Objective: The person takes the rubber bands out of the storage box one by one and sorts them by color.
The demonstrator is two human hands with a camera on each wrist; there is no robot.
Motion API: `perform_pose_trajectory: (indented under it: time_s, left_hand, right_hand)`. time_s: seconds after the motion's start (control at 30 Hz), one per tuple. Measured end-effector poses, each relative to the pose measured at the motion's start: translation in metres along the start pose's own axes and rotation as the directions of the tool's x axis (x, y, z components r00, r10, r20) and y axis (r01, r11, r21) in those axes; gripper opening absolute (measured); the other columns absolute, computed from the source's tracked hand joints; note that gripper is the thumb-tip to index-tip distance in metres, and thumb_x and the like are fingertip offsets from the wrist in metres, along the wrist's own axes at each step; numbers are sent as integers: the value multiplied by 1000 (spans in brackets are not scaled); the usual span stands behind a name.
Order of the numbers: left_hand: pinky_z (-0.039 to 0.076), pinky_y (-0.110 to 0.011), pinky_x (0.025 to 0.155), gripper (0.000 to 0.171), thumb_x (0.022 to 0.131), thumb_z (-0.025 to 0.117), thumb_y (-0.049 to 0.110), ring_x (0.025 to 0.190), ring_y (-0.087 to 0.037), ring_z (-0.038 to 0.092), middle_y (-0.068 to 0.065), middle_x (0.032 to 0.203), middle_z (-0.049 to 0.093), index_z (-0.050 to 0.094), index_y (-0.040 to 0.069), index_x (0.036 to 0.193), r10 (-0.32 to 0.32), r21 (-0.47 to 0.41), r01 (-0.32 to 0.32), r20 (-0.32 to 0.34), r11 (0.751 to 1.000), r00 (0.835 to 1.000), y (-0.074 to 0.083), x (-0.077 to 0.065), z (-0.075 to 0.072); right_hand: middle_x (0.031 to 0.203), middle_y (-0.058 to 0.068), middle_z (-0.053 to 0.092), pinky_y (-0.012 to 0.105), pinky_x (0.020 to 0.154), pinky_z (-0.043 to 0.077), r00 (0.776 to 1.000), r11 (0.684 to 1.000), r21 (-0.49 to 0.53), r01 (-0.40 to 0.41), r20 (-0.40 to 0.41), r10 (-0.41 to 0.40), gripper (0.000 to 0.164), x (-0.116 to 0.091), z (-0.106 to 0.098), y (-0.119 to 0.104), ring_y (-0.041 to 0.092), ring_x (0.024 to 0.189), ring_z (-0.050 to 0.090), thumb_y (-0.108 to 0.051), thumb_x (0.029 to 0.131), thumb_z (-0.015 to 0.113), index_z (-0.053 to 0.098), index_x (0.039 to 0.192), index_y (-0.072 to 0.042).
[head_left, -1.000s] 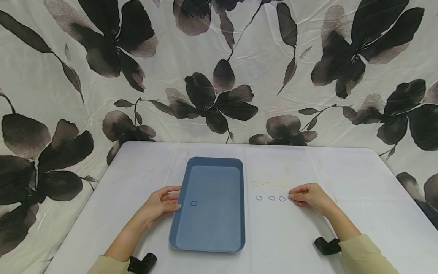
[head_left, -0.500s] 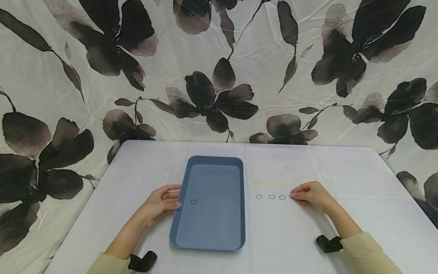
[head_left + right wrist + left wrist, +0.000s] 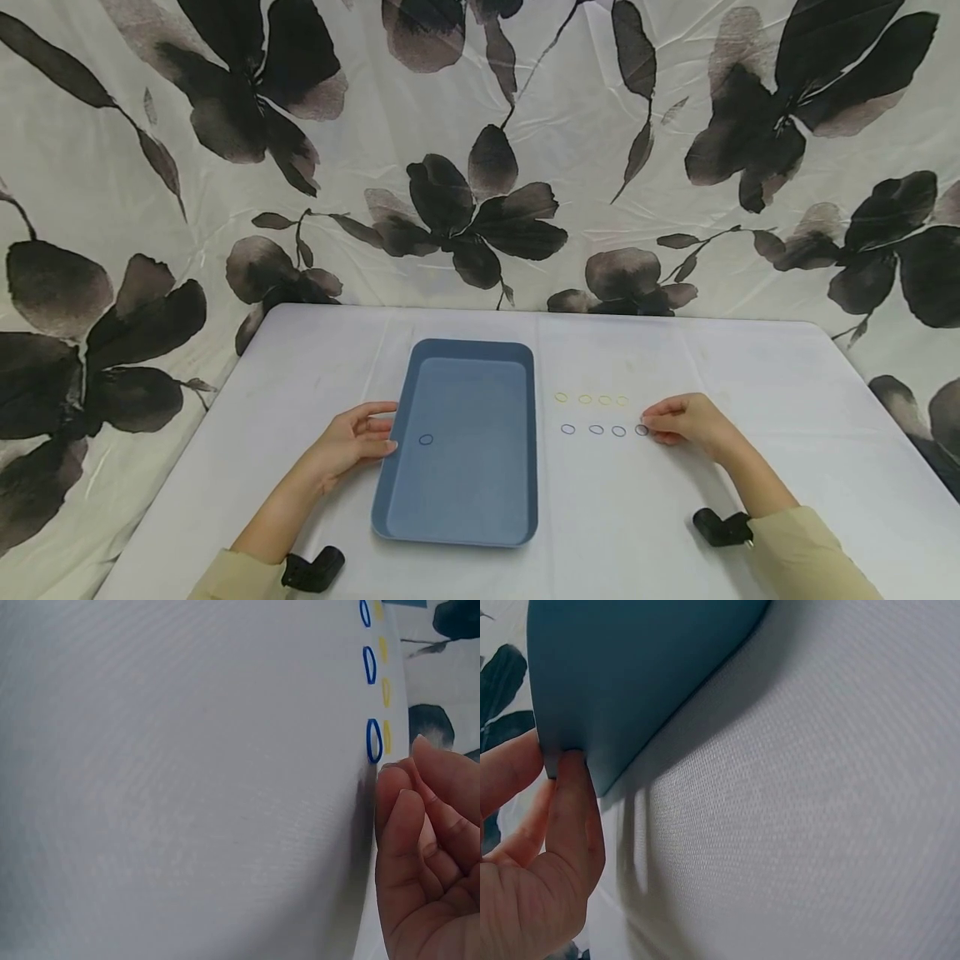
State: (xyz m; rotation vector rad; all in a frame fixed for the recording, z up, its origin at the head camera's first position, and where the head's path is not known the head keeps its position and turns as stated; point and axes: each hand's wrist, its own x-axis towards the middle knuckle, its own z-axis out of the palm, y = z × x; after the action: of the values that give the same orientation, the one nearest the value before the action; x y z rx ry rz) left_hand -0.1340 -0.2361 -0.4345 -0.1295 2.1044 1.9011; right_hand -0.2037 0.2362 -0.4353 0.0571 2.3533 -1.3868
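Observation:
My left hand [image 3: 354,444] holds the left rim of a blue rectangular tray [image 3: 480,500]; the left wrist view has its fingers against the tray wall [image 3: 630,675]. One thin dark ring [image 3: 426,439] lies inside the tray. To the right of it, my right hand [image 3: 693,425] has thumb and fingertips together at the right-hand end of a row of thin blue rings [image 3: 596,430], pinching the last blue ring [image 3: 638,431], partly covered by the fingers. Behind this row runs a line of yellow rings [image 3: 585,399]. In the right wrist view, the fingers hide the last blue ring.
A white cloth covers the table [image 3: 600,500]. Its far edge meets a white curtain [image 3: 360,100] with dark flowers. A black wrist device [image 3: 313,570] sits at the left sleeve, and another black device [image 3: 722,528] at the right one.
My right hand has shifted slightly right with the last blue ring, which shows more now. The left hand stays on the tray rim. The whole head view has drifted slightly.

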Motion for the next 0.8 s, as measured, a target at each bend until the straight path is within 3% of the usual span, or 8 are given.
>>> perform_pose_trajectory:
  time_s: [0.8]
  left_hand:
    - [52, -24, 74, 65, 80, 66, -7, 94, -17, 59, -25, 118, 52, 35, -8, 137, -7, 4, 7, 11, 1000, 1000, 2, 1, -1]
  right_hand:
    - [89, 3, 68, 24, 71, 53, 987, 982, 187, 23, 151, -52, 36, 11, -3, -34, 12, 75, 61, -16, 89, 64, 58, 113, 11]
